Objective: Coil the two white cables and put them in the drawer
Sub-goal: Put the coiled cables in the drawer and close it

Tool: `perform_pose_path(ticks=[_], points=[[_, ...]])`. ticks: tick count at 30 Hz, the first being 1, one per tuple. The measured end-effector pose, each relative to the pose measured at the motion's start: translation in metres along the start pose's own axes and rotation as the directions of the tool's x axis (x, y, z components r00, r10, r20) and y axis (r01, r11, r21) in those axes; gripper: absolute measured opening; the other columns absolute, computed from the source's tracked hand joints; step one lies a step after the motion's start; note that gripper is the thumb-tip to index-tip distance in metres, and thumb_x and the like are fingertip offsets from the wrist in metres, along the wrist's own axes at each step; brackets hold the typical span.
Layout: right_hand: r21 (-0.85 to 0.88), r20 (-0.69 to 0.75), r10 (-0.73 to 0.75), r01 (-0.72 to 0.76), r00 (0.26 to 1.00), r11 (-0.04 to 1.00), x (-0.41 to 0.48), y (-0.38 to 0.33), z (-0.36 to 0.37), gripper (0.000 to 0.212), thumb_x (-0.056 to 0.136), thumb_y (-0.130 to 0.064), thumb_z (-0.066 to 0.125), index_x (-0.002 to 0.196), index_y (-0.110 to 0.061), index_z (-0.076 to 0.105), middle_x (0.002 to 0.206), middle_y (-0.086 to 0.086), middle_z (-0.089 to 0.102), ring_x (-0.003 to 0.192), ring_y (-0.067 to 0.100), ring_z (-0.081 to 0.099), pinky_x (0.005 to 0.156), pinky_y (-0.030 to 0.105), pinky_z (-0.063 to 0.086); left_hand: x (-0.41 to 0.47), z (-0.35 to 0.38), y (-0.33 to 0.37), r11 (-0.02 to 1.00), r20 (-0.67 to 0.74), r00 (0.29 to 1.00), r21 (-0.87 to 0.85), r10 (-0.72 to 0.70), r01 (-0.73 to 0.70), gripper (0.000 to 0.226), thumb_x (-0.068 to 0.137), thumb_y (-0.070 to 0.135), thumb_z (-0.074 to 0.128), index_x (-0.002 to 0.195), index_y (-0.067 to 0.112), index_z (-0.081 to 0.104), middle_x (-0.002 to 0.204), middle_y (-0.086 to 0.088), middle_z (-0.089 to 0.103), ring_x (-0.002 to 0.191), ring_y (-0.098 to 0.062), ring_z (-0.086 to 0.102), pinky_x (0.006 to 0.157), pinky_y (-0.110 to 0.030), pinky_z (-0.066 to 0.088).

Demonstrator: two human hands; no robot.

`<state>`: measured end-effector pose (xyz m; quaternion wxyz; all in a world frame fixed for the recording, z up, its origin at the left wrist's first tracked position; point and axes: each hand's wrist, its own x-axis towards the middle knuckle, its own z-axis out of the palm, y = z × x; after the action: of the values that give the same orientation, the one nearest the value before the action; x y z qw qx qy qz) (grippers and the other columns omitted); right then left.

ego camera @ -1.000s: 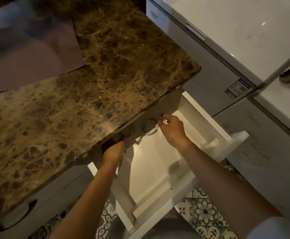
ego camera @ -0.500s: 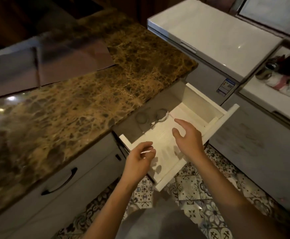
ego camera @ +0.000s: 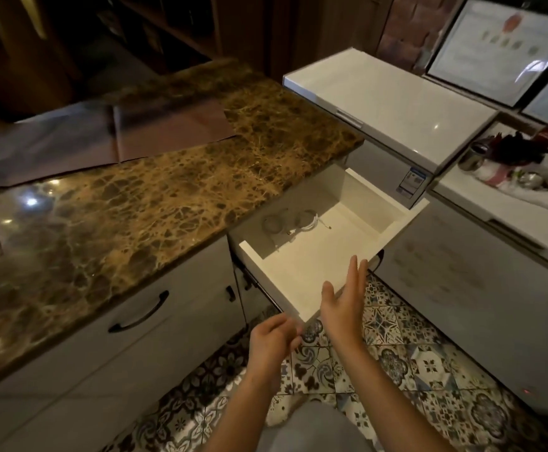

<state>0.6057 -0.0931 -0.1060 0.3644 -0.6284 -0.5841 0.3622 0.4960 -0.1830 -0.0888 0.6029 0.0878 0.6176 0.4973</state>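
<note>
The white drawer (ego camera: 399, 223) stands pulled out from under the brown marble counter. Two coiled white cables lie side by side at its back, in the counter's shadow: the left coil (ego camera: 273, 223) and the right coil (ego camera: 305, 220), with loose plug ends trailing forward. My right hand (ego camera: 344, 301) is flat with fingers spread, held in front of the drawer's near corner and holding nothing. My left hand (ego camera: 271, 342) hangs lower, over the floor tiles, fingers loosely curled and holding nothing.
The marble counter (ego camera: 155, 197) runs to the left, with dark sheets lying at its far side. A white chest freezer (ego camera: 386, 106) stands right of the drawer. A cabinet door with a black handle (ego camera: 139, 313) sits below the counter. Patterned tiles cover the floor.
Both hands have come back out of the drawer, leaving the two coils inside. The view has pulled back and up, so more of the counter and freezer shows.
</note>
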Motion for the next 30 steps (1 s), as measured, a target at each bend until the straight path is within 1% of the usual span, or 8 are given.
perform_pose_path(ticks=[5,7,11,16,18,21,25,30], points=[[0.302,0.08,0.239,-0.252,0.968,0.919,-0.005,0.005,-0.006,0.083,0.101,-0.021,0.06,0.163,-0.026,0.004,0.168,-0.001,0.018,0.15,0.024,0.031,0.114,0.037,0.038,0.003,0.014,-0.011,0.9,-0.056,0.958,-0.363,-0.28,0.241,0.017,0.098,0.004,0.063,0.11,-0.007,0.066,0.106,-0.023,0.072,0.099,-0.028,0.072,0.073,-0.031,0.065],[0.409,0.148,0.305,-0.339,0.941,0.847,-0.006,0.008,-0.007,0.082,0.101,-0.021,0.061,0.163,-0.023,0.007,0.159,-0.004,0.031,0.144,0.022,0.04,0.108,0.033,0.042,0.0,0.023,-0.016,0.837,-0.033,0.95,-0.483,-0.309,0.256,0.016,0.098,0.003,0.061,0.112,-0.005,0.064,0.111,-0.024,0.068,0.101,-0.03,0.071,0.073,-0.034,0.063],[0.474,0.21,0.35,-0.408,0.913,0.781,-0.001,0.024,-0.006,0.083,0.097,-0.027,0.067,0.162,-0.027,0.015,0.16,0.004,0.039,0.14,0.023,0.047,0.114,0.046,0.042,-0.004,0.04,-0.028,0.721,-0.002,0.954,-0.655,-0.3,0.225,0.012,0.1,0.008,0.059,0.106,-0.001,0.062,0.113,-0.021,0.062,0.103,-0.029,0.068,0.075,-0.039,0.061],[0.483,0.268,0.315,-0.411,0.91,0.774,0.003,0.037,-0.01,0.09,0.088,-0.034,0.075,0.16,-0.033,0.021,0.158,0.003,0.043,0.138,0.022,0.05,0.111,0.049,0.046,0.002,0.051,-0.039,0.722,-0.092,0.962,-0.68,-0.257,0.128,0.022,0.1,0.018,0.061,0.115,0.003,0.056,0.113,-0.016,0.061,0.106,-0.028,0.068,0.079,-0.037,0.062],[0.48,0.275,0.318,-0.416,0.907,0.772,0.005,0.038,-0.01,0.093,0.084,-0.041,0.077,0.159,-0.036,0.022,0.16,0.002,0.041,0.139,0.023,0.049,0.111,0.05,0.046,0.003,0.053,-0.039,0.704,-0.098,0.965,-0.702,-0.243,0.106,0.032,0.1,0.018,0.06,0.128,0.004,0.053,0.124,-0.018,0.059,0.109,-0.027,0.067,0.083,-0.037,0.062],[0.487,0.289,0.325,-0.431,0.9,0.76,0.007,0.036,-0.01,0.091,0.088,-0.034,0.076,0.159,-0.034,0.019,0.162,0.002,0.036,0.141,0.023,0.046,0.113,0.049,0.044,0.005,0.054,-0.039,0.663,-0.1,0.964,-0.743,-0.247,0.092,0.043,0.1,0.015,0.059,0.138,-0.003,0.051,0.135,-0.022,0.059,0.11,-0.026,0.066,0.079,-0.034,0.063],[0.47,0.284,0.323,-0.425,0.903,0.773,0.007,0.038,-0.007,0.09,0.089,-0.036,0.075,0.159,-0.037,0.019,0.163,0.002,0.035,0.143,0.022,0.043,0.113,0.049,0.043,0.007,0.053,-0.037,0.624,-0.107,0.958,-0.776,-0.268,0.088,0.04,0.101,0.009,0.055,0.14,-0.003,0.053,0.122,-0.022,0.064,0.105,-0.027,0.066,0.069,-0.033,0.063],[0.488,0.276,0.32,-0.419,0.906,0.765,0.011,0.031,0.001,0.093,0.086,-0.036,0.076,0.159,-0.038,0.019,0.163,0.003,0.035,0.143,0.022,0.044,0.112,0.05,0.044,0.012,0.045,-0.028,0.643,-0.09,0.959,-0.759,-0.269,0.109,0.039,0.102,0.01,0.055,0.138,-0.005,0.053,0.12,-0.022,0.065,0.105,-0.027,0.067,0.078,-0.033,0.063]])
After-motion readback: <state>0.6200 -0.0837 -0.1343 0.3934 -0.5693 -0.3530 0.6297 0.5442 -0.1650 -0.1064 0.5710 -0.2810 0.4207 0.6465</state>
